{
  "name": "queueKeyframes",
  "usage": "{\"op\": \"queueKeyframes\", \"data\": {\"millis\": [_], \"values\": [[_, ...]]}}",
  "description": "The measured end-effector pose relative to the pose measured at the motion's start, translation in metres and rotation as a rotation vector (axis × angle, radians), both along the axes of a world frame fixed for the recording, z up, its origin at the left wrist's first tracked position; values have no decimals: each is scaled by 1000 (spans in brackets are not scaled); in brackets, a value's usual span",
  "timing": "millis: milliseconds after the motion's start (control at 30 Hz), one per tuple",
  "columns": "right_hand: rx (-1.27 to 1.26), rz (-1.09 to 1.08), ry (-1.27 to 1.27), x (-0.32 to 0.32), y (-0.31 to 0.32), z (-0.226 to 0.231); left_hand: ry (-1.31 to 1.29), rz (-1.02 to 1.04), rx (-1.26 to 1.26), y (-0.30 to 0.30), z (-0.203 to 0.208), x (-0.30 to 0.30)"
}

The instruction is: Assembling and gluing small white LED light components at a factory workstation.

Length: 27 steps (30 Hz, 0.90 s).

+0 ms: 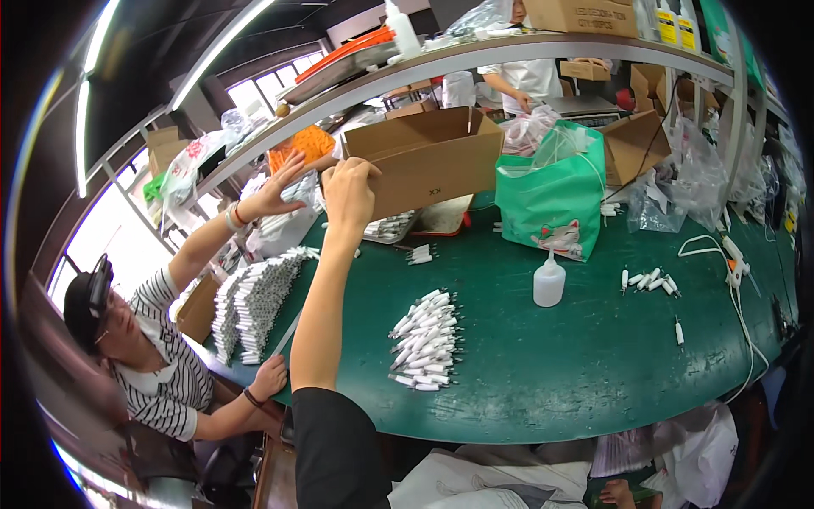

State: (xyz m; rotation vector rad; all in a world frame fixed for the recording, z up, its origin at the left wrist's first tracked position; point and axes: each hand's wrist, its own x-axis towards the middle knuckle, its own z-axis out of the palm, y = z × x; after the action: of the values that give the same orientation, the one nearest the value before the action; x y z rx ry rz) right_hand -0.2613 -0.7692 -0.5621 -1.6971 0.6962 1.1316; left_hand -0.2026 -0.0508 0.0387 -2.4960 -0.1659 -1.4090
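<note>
My left hand [349, 193], at the end of a raised black-sleeved arm, is closed on the left end of an open brown cardboard box [437, 174]. The box is lifted above the far side of the green table [526, 365]. Low at the lower edge, partly cut off, is my right hand [617, 494]; its fingers are too little in view to judge. A pile of white cylindrical parts with thin dark tips [426, 339] lies on the table below the box. Just left of my left hand, a co-worker's open hand [275, 185] is raised.
A co-worker [165, 373] sits at the left beside a large stack of white cylinders [263, 297]. Right of the box stand a green bag [543, 204] and a white squeeze bottle [549, 282]. Loose parts [651, 281] and a white cable [746, 327] lie farther right. A shelf [509, 47] spans overhead.
</note>
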Motion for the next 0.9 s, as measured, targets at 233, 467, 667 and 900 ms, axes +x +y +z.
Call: {"op": "queueKeyframes", "data": {"millis": [233, 467, 667, 900], "values": [[-115, 121, -72, 4, 44, 57, 33, 213, -23, -4, 13, -66], [-18, 233, -40, 14, 16, 26, 87, 452, -109, -1, 13, -98], [228, 18, 47, 9, -3, 43, -90, 789, 37, -6, 11, -127], [92, 231, 1, -7, -21, -8, -329, 308, -134, -102, -3, -141]]}}
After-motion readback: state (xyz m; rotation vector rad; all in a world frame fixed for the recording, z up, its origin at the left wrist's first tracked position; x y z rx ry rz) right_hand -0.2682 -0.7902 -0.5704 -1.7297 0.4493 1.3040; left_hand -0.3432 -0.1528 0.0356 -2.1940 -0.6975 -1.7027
